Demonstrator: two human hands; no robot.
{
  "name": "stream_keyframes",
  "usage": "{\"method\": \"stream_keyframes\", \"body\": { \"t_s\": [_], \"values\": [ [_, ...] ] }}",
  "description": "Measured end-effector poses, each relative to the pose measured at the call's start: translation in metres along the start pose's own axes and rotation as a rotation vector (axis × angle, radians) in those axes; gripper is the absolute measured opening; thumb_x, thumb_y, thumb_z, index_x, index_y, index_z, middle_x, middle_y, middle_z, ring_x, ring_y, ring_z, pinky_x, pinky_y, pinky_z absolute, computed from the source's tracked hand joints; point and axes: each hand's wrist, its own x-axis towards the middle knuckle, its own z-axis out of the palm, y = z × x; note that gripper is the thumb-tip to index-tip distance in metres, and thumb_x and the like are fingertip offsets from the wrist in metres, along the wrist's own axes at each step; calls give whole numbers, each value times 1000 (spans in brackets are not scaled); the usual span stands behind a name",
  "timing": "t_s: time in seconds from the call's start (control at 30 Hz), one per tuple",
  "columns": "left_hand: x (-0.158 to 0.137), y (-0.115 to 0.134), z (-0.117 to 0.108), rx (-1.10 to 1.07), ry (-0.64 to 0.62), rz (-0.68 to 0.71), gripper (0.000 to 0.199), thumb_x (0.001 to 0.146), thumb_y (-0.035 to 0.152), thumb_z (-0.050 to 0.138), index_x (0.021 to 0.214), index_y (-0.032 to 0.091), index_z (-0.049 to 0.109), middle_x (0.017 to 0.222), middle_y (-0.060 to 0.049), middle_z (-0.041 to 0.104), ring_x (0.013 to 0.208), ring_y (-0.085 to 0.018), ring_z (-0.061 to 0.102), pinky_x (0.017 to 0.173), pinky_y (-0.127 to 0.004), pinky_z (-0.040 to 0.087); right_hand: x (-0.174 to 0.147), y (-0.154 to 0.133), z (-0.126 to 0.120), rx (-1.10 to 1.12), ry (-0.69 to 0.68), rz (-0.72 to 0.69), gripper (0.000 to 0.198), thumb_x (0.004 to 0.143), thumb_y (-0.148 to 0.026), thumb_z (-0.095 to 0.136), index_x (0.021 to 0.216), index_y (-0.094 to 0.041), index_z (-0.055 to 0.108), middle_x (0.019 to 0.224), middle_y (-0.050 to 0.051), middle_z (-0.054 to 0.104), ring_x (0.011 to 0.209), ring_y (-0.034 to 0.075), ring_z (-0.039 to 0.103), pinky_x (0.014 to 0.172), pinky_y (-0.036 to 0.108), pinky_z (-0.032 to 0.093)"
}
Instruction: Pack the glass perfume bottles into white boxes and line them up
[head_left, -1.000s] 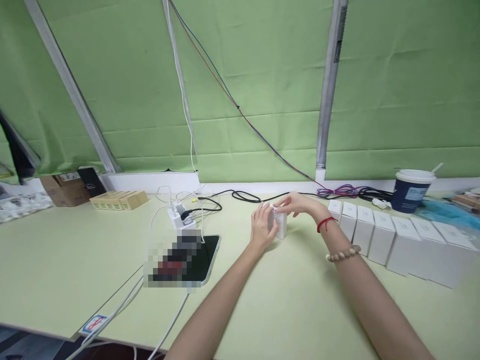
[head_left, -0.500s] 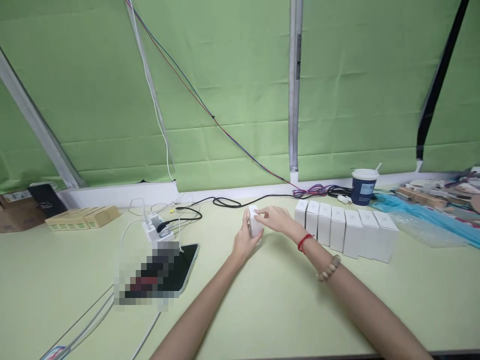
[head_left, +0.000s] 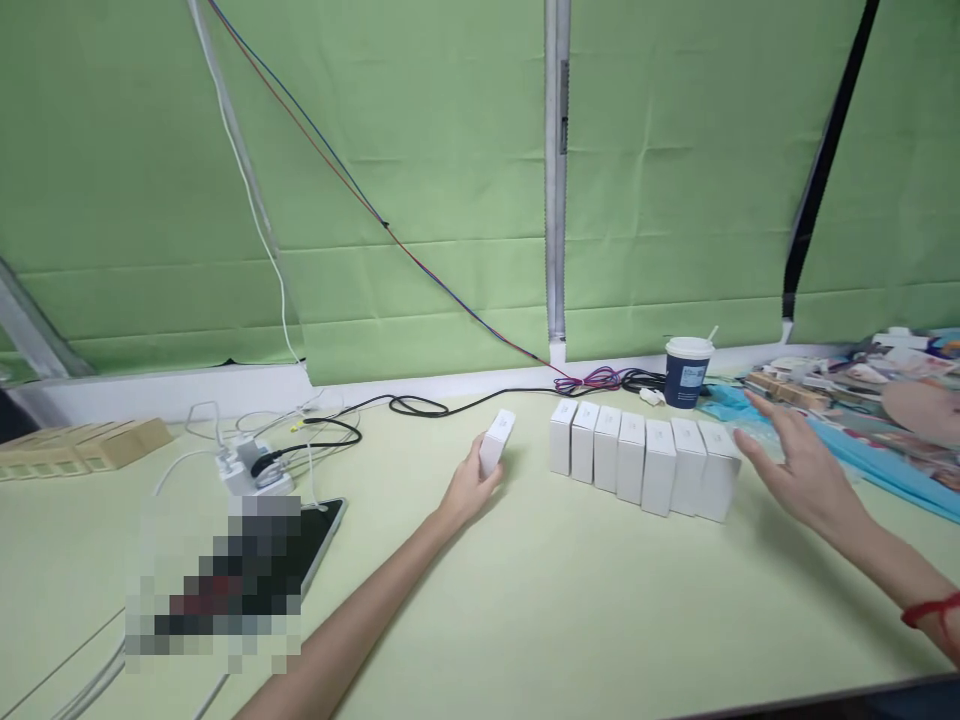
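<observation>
My left hand (head_left: 471, 484) grips a small white box (head_left: 496, 443), tilted a little to the right, above the middle of the table. Several more white boxes (head_left: 631, 458) stand upright in a row to the right of it. My right hand (head_left: 799, 470) hovers at the right end of that row, fingers apart, holding nothing. A small gap seems to lie between its fingertips and the last box (head_left: 718, 482).
A dark blue paper cup (head_left: 686, 375) with white lid and straw stands behind the row. Cables and a power strip (head_left: 251, 470) lie left, by a tablet (head_left: 322, 530). Yellowish boxes (head_left: 124, 445) sit far left. Blue plastic (head_left: 862, 455) and clutter lie right.
My right hand has left the box in my left hand and moved right, past the row, its fingers opening. The box now tilts right. The view has turned to the right.
</observation>
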Motion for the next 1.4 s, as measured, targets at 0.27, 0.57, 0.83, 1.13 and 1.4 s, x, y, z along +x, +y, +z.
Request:
{"method": "stream_keyframes", "body": {
  "t_s": [0.27,0.57,0.83,1.13,1.4],
  "values": [
    [18,30,46,-78,-122,16,65,82,56,37,132,17,30,99,-9,64,76,-20,59,73,-31,44,-5,38,26,544,-500,579,86,73,-74,24,143,-23,14,141,17,32,115,31,50,74,32,54],
    [36,26,60,-61,-129,-32,61,81,60,35,128,22,40,101,-8,66,90,-25,60,79,-35,43,3,13,23,600,-654,565,82,76,-72,25,141,-24,19,128,15,51,103,28,60,73,36,56],
    [37,30,61,-300,-222,4,58,72,50,58,121,21,48,116,-7,61,101,-22,58,86,-33,46,-7,-6,3,604,-663,445,86,70,-62,48,142,-29,15,137,8,42,115,29,51,78,37,55],
    [38,26,65,-261,-139,34,55,65,45,67,112,20,55,113,-7,62,104,-25,57,85,-35,47,0,0,14,584,-814,172,92,60,-51,69,139,-25,28,138,12,40,118,30,47,93,41,46],
    [30,28,57,-387,59,71,47,81,49,46,116,17,51,121,-9,56,110,-20,52,94,-34,40,-13,-12,47,548,-645,127,92,53,-60,70,131,-19,41,128,17,49,115,31,50,93,44,44]
  ]
}}
